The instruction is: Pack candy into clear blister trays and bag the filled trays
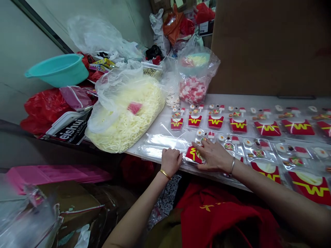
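My left hand [172,162], with a gold bangle at the wrist, is closed at the table's front edge. Whatever its fingers may grip is hidden. Just beyond it lie flat clear plastic bags [157,143]. My right hand [214,155], wearing a silver bangle, rests with fingers stretched over a clear packet. In that packet is a red fries-box piece [191,154] with a yellow W, partly covered by the hand. Similar packets [216,121] lie in two rows, each with a red piece and small toy-food pieces such as eggs.
A big clear bag of pale yellow sticks [129,120] lies on the left of the table [152,155]. Behind stand a bag of pink-and-white pieces [192,90] and small egg pieces [172,100]. A turquoise basin [60,70] and red bags [43,108] are farther left. A brown panel [269,48] rises behind.
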Tool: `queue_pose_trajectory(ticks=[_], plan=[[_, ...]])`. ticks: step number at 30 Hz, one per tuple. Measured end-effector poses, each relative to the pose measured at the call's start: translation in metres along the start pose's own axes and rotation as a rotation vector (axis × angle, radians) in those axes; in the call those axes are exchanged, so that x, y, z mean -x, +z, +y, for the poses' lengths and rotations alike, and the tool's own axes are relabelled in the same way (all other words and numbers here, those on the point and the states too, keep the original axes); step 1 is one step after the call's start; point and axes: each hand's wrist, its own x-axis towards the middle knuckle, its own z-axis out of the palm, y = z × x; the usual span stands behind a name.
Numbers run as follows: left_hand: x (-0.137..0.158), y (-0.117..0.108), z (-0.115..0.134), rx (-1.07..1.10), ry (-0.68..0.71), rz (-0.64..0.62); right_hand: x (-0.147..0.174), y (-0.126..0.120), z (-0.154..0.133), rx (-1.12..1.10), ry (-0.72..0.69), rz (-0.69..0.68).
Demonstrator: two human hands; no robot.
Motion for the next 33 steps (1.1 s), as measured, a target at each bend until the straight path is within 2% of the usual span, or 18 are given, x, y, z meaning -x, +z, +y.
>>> queue_pose_trajectory(ticks=[5,9,11,13,15,18,21,24,29,33], plan=[[0.000,-0.005,0.013,0.168,0.017,-0.018,-0.005,-0.002,0.005,0.005,0.061,0.010],[0.000,-0.013,0.039,0.134,0.034,0.051,-0.007,-0.005,0.006,0.005,0.086,0.023],[-0.003,-0.018,0.051,0.115,0.106,0.019,-0.006,-0.008,0.007,0.006,0.065,0.032],[-0.010,-0.027,0.056,0.133,0.220,-0.068,-0.004,-0.011,0.013,0.002,0.016,0.027],[-0.023,-0.036,0.052,0.168,0.317,-0.142,0.000,-0.015,0.022,-0.011,-0.047,0.022],[-0.051,-0.043,0.036,0.196,0.407,-0.182,0.004,-0.017,0.037,-0.057,-0.124,0.027],[-0.078,-0.035,0.023,0.198,0.529,-0.272,0.004,-0.014,0.048,-0.112,-0.162,0.023],[-0.096,-0.024,0.020,0.180,0.616,-0.355,0.003,-0.008,0.055,-0.162,-0.180,0.011],[-0.104,-0.020,0.027,0.171,0.631,-0.423,0.013,0.004,0.064,-0.211,-0.129,0.117],[-0.107,-0.022,0.029,0.195,0.628,-0.417,0.021,0.013,0.065,-0.194,-0.096,0.184]])
